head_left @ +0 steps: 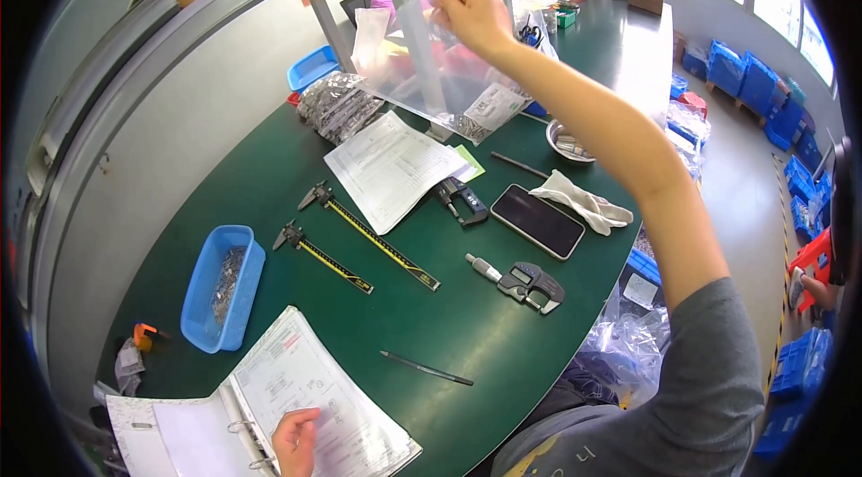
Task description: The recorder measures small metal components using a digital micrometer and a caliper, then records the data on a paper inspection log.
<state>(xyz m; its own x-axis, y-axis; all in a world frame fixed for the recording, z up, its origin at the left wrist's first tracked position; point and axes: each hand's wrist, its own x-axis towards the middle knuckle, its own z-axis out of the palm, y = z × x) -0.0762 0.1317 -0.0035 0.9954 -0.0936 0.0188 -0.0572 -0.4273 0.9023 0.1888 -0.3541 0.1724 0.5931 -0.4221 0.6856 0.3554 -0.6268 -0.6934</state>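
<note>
Two hands: the right hand [473,14] has its fingers pinching a clear crinkly plastic bag [431,73] above the desk's far edge; the left hand [296,441] rests, fingers loosely curled, on glossy binder [269,405] pages.

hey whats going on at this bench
A person sits at a green table. Their right hand holds up a clear plastic bag of small metal parts, while the left hand rests on an open ring binder. Two long calipers, a digital micrometer, a phone and a blue parts tray lie on the table.
</note>
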